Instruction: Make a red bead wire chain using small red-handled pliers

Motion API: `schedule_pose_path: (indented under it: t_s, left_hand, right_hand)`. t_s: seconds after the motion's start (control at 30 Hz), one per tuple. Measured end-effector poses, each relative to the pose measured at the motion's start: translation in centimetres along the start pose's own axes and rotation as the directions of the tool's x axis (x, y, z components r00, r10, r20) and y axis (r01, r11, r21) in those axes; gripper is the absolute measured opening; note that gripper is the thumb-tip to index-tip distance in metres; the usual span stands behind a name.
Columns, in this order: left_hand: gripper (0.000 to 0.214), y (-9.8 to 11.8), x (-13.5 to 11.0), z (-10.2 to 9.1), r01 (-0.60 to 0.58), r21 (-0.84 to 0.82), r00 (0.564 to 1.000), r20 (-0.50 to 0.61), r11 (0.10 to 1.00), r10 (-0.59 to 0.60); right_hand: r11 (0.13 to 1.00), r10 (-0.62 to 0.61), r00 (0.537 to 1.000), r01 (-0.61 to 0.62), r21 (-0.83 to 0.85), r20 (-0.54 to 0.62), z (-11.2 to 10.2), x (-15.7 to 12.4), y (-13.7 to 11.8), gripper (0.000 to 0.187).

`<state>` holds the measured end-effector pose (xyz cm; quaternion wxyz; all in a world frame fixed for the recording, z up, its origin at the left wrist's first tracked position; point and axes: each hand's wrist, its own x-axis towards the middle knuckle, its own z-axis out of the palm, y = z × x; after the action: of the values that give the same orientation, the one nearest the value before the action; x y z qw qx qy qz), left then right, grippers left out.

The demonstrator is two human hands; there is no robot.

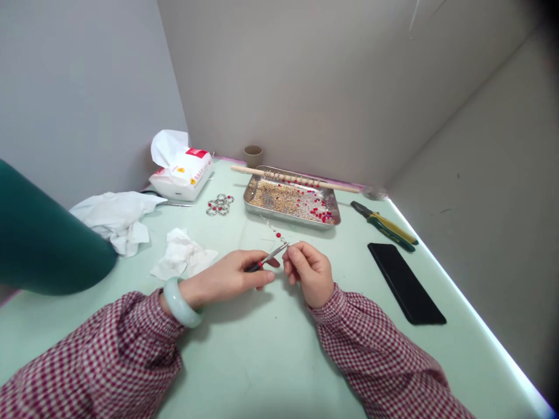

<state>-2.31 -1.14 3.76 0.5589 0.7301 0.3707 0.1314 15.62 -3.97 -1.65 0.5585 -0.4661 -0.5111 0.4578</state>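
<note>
My left hand [244, 272] is closed around a small pair of pliers [273, 254] with dark handles, its slim metal jaws pointing up and to the right. Pinched in the fingers of my right hand [309, 269] is one end of a beaded wire [278, 235] with a red bead and some clear ones. The plier tips meet the wire right at my right fingertips, and the beaded part stretches away toward the tray. What exactly lies under my right fingers is hidden.
A metal tray [290, 218] holds gold, clear and red beads, with a wooden rod [297, 179] across it. Beaded rings [219, 205], crumpled tissue [181, 254] and a tissue pack [183, 174] lie left. Larger pliers [386, 228] and a black phone [406, 283] lie right; a green cylinder [48, 233] stands far left.
</note>
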Motion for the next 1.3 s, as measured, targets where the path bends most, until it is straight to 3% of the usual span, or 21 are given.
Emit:
schedule_pose_path:
  t_s: [0.13, 0.4, 0.77, 1.1, 1.3]
  left_hand:
    - [0.029, 0.23, -0.10, 0.03, -0.030, -0.004, 0.999, -0.012, 1.000, 0.030]
    - [0.026, 0.22, -0.14, 0.08, -0.020, 0.023, 0.999, -0.024, 1.000, 0.021]
    - [0.025, -0.36, -0.01, 0.18, 0.024, 0.004, 1.000, -0.014, 1.000, -0.024]
    - [0.024, -0.53, -0.16, 0.13, -0.010, -0.014, 1.000, 0.028, 1.000, 0.010]
    - [0.025, -0.58, 0.11, 0.15, -0.127, 0.094, 0.991, -0.040, 0.987, 0.131]
  right_hand:
    - [0.997, -0.038, 0.998, 0.035, -0.065, -0.041, -0.10, -0.07, 0.03, 0.026]
    - [0.979, -0.112, 0.994, 0.109, -0.170, -0.013, -0.24, -0.25, 0.07, 0.024]
    - [0.991, -0.066, 0.995, 0.075, -0.112, 0.075, -0.19, -0.19, -0.04, 0.028]
    - [0.959, 0.138, 0.972, -0.179, 0.219, 0.189, 0.25, -0.20, -0.48, 0.034]
    - [0.987, 0.060, 0.996, -0.069, 0.148, 0.062, -0.08, 0.01, -0.03, 0.033]
